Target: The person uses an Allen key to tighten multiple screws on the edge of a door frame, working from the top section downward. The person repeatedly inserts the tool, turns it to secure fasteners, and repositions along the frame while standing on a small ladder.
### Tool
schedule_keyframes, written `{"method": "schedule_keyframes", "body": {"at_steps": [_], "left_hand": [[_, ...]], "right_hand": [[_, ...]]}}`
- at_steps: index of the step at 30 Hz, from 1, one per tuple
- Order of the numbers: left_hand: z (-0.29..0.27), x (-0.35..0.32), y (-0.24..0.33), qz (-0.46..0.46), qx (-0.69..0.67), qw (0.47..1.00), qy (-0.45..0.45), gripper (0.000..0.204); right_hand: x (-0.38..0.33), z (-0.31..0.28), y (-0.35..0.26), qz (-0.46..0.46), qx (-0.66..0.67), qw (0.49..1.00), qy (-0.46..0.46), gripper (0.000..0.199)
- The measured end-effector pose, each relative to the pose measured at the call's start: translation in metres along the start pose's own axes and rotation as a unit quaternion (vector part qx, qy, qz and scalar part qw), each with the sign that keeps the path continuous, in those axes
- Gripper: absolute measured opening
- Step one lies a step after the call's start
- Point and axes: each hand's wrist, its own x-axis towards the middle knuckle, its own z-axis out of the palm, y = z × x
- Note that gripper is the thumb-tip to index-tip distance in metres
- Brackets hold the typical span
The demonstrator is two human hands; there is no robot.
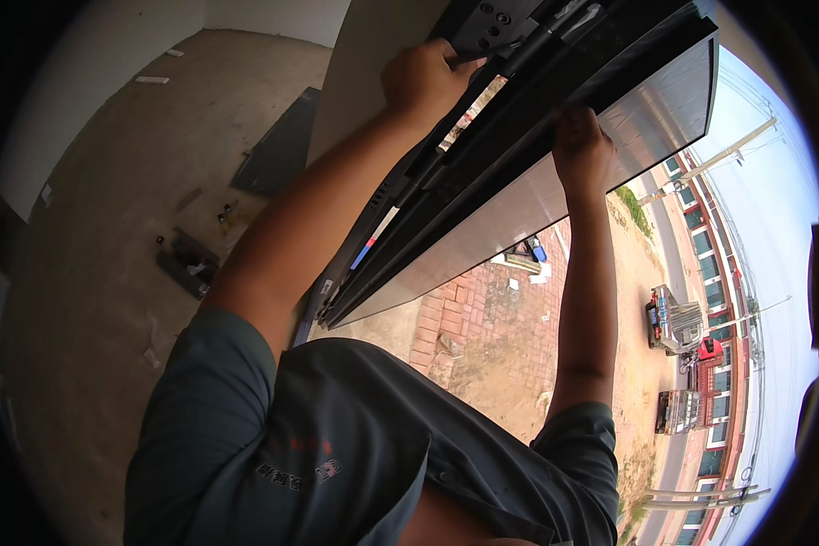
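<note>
Both hands (423,77) (581,146) grip dark window frame (555,100).

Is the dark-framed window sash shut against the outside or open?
Open. The window sash stands angled away, with bare ground in plain view beside its edge. The left hand and right hand grip its frame.

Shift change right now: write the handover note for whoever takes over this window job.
Left hand: gripping the upper edge of the long black metal window frame.
Right hand: gripping the same frame lower down, beside its reflective glass pane.
Frame is tilted, held at an opening high above the brick paving; dark tools lie on the concrete floor.
Done: frame lifted to the opening.
Left: seating it; not visibly fixed.
</note>
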Motion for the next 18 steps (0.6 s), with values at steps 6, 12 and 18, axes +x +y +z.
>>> {"method": "schedule_keyframes", "body": {"at_steps": [6, 12, 18], "left_hand": [[-0.003, 0.006, -0.007, 0.049, 0.006, 0.999, 0.019, 0.063], [-0.003, 0.007, -0.01, 0.061, 0.0, 0.998, 0.033, 0.067], [-0.005, 0.014, -0.011, 0.044, 0.027, 0.999, -0.014, 0.065]], "right_hand": [[0.029, -0.008, 0.011, -0.063, 0.011, 0.998, -0.002, 0.022], [0.071, -0.028, 0.01, -0.124, 0.0, 0.991, -0.057, 0.015], [0.081, -0.038, 0.011, -0.116, -0.03, 0.982, -0.143, 0.01]]}}
